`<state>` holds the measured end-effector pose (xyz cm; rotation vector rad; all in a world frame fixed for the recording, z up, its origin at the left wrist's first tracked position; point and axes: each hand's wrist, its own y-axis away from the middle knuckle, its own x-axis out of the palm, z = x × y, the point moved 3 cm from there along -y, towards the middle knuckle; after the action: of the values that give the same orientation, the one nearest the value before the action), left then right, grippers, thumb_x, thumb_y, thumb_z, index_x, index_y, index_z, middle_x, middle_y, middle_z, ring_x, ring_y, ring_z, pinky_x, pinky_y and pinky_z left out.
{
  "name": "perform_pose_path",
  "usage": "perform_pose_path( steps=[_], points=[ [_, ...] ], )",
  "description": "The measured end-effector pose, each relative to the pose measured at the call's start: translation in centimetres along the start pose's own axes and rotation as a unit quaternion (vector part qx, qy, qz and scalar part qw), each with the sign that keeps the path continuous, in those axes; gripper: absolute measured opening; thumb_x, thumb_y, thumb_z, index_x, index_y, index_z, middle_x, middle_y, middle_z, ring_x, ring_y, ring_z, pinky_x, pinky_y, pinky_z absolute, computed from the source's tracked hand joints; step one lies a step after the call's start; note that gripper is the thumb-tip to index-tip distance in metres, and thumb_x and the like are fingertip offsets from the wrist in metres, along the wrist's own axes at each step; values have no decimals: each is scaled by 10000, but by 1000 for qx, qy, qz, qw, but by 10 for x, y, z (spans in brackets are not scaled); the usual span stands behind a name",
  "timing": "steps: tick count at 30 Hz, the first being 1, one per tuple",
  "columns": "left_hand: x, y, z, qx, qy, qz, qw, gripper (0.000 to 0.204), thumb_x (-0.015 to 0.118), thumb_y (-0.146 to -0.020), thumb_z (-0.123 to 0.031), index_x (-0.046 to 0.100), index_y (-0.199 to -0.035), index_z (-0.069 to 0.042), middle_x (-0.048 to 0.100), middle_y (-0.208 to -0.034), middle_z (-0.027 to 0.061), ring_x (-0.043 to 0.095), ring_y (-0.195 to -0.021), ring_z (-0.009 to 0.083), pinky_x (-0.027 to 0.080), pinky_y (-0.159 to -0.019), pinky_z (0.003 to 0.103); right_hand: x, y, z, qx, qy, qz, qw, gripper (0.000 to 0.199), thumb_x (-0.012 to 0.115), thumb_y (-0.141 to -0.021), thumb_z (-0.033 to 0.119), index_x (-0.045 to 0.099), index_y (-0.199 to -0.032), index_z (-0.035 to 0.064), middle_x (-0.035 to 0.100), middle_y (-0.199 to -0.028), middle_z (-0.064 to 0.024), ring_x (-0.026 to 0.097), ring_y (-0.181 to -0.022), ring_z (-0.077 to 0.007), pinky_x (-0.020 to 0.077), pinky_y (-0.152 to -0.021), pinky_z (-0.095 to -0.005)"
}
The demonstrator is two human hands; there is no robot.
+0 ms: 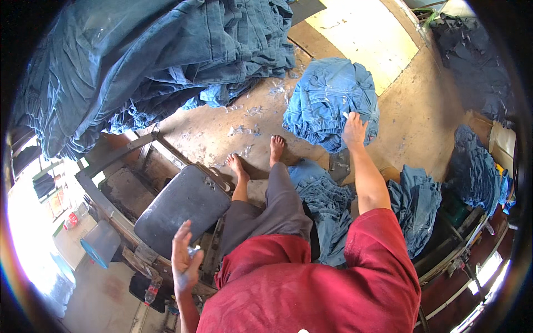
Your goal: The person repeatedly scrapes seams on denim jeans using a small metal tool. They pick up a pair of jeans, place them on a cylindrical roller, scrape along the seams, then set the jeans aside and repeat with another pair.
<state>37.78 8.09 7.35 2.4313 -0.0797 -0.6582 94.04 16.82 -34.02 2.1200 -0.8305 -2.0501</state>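
Observation:
My right hand [354, 131] reaches out over a heap of blue denim garments [319, 91] on the floor. A small white object [345, 115] shows at its thumb and fingertips, too small to name; the fingers look closed on it. Off to the left, my left hand [185, 261] is raised beside a dark padded seat [183, 211], its fingers stretched out and apart. A pale bluish-white scrap [193, 251] shows at the thumb of that hand, and I cannot tell whether it is stuck on or lies behind.
A large mound of denim [183, 50] fills the upper left. More denim [327, 213] lies beside my right leg, with another bunch [416, 205] farther right. Thread scraps [244, 130] litter the floor near my bare feet. A wooden frame [111, 161] and blue-rimmed bucket [100, 244] stand left.

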Motion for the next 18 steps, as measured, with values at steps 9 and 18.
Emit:
perform_pose_path(
  steps=[9, 18],
  points=[
    [98, -53, -90, 204, -132, 239, 940, 868, 768, -875, -700, 666, -1361, 12, 659, -832, 37, 505, -624, 162, 498, -679, 309, -92, -45, -89, -83, -243, 22, 966, 644, 851, -804, 192, 474, -1295, 17, 715, -1160, -259, 711, -1098, -436, 571, -934, -493],
    [216, -73, -195, 245, 225, 388, 860, 449, 690, -1075, -270, 590, -1438, -26, 717, -1212, 87, 664, -1160, 164, 536, -1004, 342, -307, 48, -1, -89, -269, -29, 959, 664, 767, -930, 394, 462, -1352, -18, 669, -1267, -286, 677, -1204, -426, 527, -1020, -460]
  ],
)
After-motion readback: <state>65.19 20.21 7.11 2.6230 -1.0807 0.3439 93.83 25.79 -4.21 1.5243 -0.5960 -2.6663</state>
